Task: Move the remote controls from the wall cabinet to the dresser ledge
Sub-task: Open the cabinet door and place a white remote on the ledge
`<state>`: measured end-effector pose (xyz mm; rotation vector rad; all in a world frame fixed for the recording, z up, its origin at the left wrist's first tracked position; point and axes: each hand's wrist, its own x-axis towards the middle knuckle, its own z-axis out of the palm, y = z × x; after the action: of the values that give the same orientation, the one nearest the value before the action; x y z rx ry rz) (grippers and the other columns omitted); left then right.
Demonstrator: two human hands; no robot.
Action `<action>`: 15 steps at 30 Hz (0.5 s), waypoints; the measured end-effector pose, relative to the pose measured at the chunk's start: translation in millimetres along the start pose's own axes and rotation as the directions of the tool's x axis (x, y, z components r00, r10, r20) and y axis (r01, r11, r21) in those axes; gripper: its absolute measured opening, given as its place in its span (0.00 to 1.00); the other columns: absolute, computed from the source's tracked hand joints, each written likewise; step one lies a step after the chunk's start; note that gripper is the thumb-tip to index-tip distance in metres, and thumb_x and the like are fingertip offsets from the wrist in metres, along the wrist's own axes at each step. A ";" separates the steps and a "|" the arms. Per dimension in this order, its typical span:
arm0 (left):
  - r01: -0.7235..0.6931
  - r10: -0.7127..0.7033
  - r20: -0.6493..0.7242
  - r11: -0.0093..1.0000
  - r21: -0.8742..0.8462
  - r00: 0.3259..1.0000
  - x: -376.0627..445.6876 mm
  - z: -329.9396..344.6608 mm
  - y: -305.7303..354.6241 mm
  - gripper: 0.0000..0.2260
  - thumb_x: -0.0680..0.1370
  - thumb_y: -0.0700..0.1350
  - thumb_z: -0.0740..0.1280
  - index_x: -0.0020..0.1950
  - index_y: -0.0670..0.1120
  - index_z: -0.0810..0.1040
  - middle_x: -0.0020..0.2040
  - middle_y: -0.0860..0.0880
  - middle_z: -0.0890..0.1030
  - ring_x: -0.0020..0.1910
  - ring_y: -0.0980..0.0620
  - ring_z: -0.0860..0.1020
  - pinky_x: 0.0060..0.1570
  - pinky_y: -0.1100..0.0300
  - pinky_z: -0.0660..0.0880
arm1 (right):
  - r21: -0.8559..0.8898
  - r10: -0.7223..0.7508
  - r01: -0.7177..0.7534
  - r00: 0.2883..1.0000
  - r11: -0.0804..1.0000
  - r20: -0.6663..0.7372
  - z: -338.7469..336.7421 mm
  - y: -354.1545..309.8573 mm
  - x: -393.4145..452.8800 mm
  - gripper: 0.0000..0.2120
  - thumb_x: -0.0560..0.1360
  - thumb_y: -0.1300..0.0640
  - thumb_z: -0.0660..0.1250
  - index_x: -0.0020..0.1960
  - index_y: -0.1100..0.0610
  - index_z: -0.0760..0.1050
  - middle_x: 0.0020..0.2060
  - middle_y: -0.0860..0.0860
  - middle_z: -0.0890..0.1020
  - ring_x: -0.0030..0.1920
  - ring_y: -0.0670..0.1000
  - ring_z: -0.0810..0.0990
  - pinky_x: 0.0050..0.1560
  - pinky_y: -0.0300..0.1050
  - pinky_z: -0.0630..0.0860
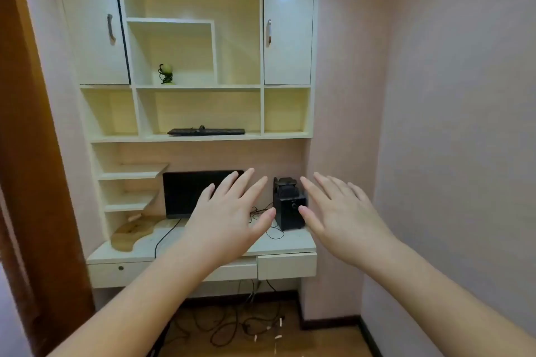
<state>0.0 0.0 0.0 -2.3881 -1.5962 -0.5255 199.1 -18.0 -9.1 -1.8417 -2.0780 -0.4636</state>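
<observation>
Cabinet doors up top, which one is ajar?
The left cabinet door: a dark gap shows along its inner edge, while the right cabinet door sits shut and flush.
</observation>
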 end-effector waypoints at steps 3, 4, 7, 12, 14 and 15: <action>-0.027 0.027 -0.004 0.999 0.029 1.000 13.0 16.4 10.1 0.28 0.78 0.66 0.45 0.76 0.61 0.43 0.79 0.56 0.42 0.77 0.54 0.40 0.75 0.49 0.44 | -0.002 0.000 0.000 1.000 1.000 -0.007 7.5 19.3 0.1 0.33 0.74 0.36 0.35 0.77 0.45 0.44 0.78 0.47 0.52 0.77 0.49 0.50 0.75 0.49 0.47; -0.034 0.034 -0.004 0.999 0.027 0.999 18.0 22.9 13.4 0.28 0.78 0.66 0.45 0.76 0.61 0.43 0.79 0.56 0.43 0.77 0.54 0.40 0.75 0.49 0.44 | -0.002 0.006 -0.006 1.000 1.000 0.005 12.0 28.4 0.0 0.32 0.75 0.36 0.35 0.77 0.45 0.43 0.78 0.47 0.52 0.77 0.49 0.49 0.75 0.49 0.46; -0.051 0.051 0.024 0.999 0.014 0.998 34.6 46.1 33.2 0.29 0.78 0.67 0.44 0.76 0.62 0.41 0.79 0.57 0.43 0.77 0.54 0.40 0.75 0.49 0.43 | 0.002 0.009 -0.009 0.999 1.000 0.038 26.5 55.5 -1.8 0.29 0.80 0.39 0.43 0.78 0.46 0.42 0.78 0.47 0.50 0.77 0.48 0.48 0.75 0.50 0.45; -0.056 0.056 0.014 0.998 -0.004 0.998 65.9 88.6 75.7 0.28 0.77 0.67 0.45 0.76 0.62 0.43 0.79 0.56 0.44 0.77 0.54 0.41 0.74 0.50 0.42 | 0.052 0.035 -0.038 0.997 0.998 0.065 53.3 113.8 -9.1 0.28 0.80 0.39 0.44 0.77 0.45 0.42 0.78 0.46 0.49 0.77 0.48 0.47 0.75 0.49 0.44; -0.055 0.055 0.012 0.998 -0.022 0.998 76.4 108.3 95.3 0.28 0.78 0.67 0.45 0.76 0.62 0.44 0.79 0.56 0.45 0.77 0.54 0.42 0.74 0.50 0.43 | 0.062 0.045 -0.050 0.996 0.997 0.072 65.5 138.8 -14.1 0.28 0.80 0.39 0.44 0.77 0.45 0.42 0.78 0.46 0.50 0.77 0.48 0.47 0.75 0.48 0.44; -0.054 0.054 0.010 0.998 -0.019 0.998 80.2 118.1 103.4 0.28 0.78 0.67 0.45 0.76 0.62 0.44 0.79 0.56 0.45 0.77 0.54 0.42 0.74 0.50 0.43 | 0.066 0.043 -0.048 0.996 0.997 0.076 71.6 149.6 -15.9 0.28 0.80 0.39 0.44 0.77 0.45 0.43 0.78 0.47 0.50 0.77 0.48 0.48 0.75 0.48 0.45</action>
<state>143.3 71.9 -73.2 -2.4444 -1.5330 -0.5208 347.6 17.0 -76.2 -1.8897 -2.0684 -0.3141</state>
